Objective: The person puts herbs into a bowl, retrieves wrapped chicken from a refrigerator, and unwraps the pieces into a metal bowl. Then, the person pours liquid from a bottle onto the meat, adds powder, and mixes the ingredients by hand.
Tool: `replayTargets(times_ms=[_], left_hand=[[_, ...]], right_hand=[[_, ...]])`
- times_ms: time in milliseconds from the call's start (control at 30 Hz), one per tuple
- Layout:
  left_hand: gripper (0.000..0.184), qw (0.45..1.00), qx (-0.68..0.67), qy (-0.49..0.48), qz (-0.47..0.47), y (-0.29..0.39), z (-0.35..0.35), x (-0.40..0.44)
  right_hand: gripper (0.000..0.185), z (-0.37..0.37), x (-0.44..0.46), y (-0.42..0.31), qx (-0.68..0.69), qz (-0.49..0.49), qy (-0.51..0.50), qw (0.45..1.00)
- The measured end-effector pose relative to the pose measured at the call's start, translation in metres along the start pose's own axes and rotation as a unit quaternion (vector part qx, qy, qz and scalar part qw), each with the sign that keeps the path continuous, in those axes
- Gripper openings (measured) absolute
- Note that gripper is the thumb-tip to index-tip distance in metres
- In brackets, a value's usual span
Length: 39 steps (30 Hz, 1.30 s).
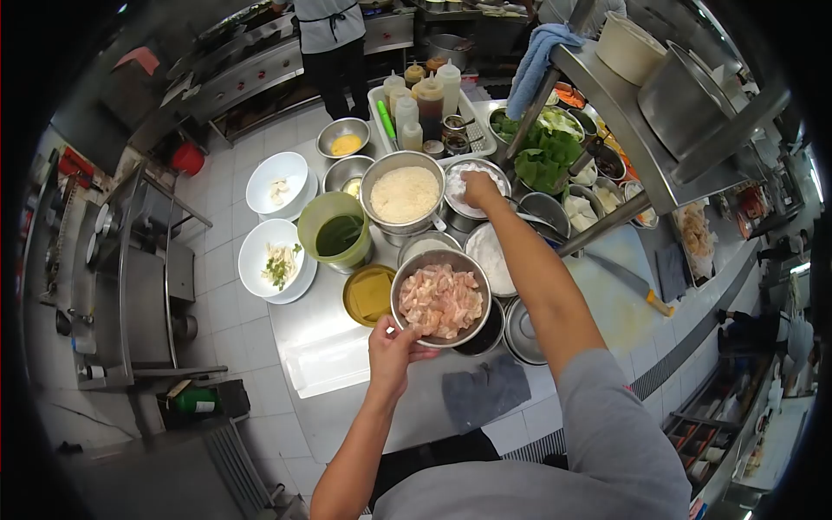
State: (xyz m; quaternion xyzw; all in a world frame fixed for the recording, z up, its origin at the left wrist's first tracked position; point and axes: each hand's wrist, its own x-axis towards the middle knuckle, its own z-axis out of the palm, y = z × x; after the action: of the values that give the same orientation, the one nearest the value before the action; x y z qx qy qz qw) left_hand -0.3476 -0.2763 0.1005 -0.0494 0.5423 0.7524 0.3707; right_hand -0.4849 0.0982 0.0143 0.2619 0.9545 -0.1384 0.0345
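My left hand (392,354) grips the near-left rim of a steel bowl (438,344) filled with raw, pale pink chicken pieces (440,302). The bowl is held over other containers on the steel table. Farther off, my right hand (479,188) reaches into a steel bowl of white powder (459,178), its fingers curled and partly hidden in the powder. Left of that stands a pot of pale crumbs (405,194). A second bowl of white powder (490,257) lies under my right forearm. A green tub of dark liquid (336,234) stands left of the crumbs.
White bowls (276,251) with chopped food line the table's left side. Squeeze bottles (431,108) fill a white basket at the back. At right, a knife (620,276) rests on a cutting board beneath a steel shelf (607,95). Another person (332,39) stands behind the table.
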Motion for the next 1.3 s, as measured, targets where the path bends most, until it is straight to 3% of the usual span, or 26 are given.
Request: replayTargets(times_ms=[67,233,300,367,433,500,567,600,633,700,767,833,900,967,1000,1300], left_hand=[[0.014,1.000,-0.004,0.001,0.001,0.001,0.005,0.008],[0.015,1.000,-0.003,0.001,-0.006,0.005,0.023,0.034],[0.018,1.000,-0.008,-0.005,0.004,0.004,0.030,0.045],[0.018,1.000,-0.009,-0.004,0.003,0.003,0.036,0.055],[0.018,1.000,-0.021,-0.013,0.011,0.002,0.041,0.064],[0.018,1.000,-0.020,-0.013,0.010,0.002,0.046,0.071],[0.018,0.999,-0.028,-0.018,0.013,0.002,0.049,0.076],[0.019,0.999,-0.029,-0.023,0.021,0.002,0.050,0.077],[0.019,0.999,-0.031,-0.025,0.022,0.004,0.051,0.077],[0.020,0.998,-0.040,-0.037,0.023,0.009,0.053,0.072],[0.020,0.998,-0.043,-0.044,0.026,0.011,0.053,0.065],[0.020,0.997,-0.044,-0.051,0.030,0.014,0.047,0.051],[0.021,0.997,-0.025,-0.058,0.034,0.017,0.034,0.029],[0.022,0.998,-0.029,-0.051,0.030,0.014,0.015,0.007],[0.022,0.998,-0.019,-0.049,0.028,0.013,0.005,-0.005],[0.020,0.999,0.034,-0.017,-0.017,-0.021,-0.096,-0.098]], right_hand=[[0.034,-0.004,-0.002,0.005,-0.004,-0.040,0.014,0.999],[0.034,-0.035,0.010,0.016,-0.038,-0.081,0.002,0.996],[0.038,-0.045,0.014,0.020,0.073,-0.007,-0.007,0.997],[0.044,-0.055,0.023,0.025,0.063,-0.006,-0.015,0.998],[0.047,-0.062,0.025,0.032,0.211,0.009,-0.005,0.977],[0.044,-0.101,-0.008,0.014,0.165,-0.030,0.026,0.985],[0.039,-0.132,-0.042,-0.001,0.286,-0.014,-0.033,0.957],[0.036,-0.133,-0.049,0.000,0.266,-0.076,-0.029,0.960],[0.036,-0.140,-0.062,-0.006,0.264,-0.076,-0.028,0.961],[0.037,-0.151,-0.104,-0.028,0.218,-0.186,-0.093,0.954],[0.036,-0.140,-0.146,-0.052,0.098,-0.288,-0.034,0.952],[0.034,-0.133,-0.186,-0.080,0.125,-0.237,-0.102,0.958],[0.033,-0.123,-0.212,-0.093,0.123,-0.272,-0.058,0.953],[0.036,-0.120,-0.238,-0.110,0.121,-0.221,-0.035,0.967],[0.039,-0.118,-0.254,-0.119,0.101,-0.240,-0.027,0.965],[0.037,-0.051,-0.383,-0.191,0.122,-0.250,-0.094,0.956]])
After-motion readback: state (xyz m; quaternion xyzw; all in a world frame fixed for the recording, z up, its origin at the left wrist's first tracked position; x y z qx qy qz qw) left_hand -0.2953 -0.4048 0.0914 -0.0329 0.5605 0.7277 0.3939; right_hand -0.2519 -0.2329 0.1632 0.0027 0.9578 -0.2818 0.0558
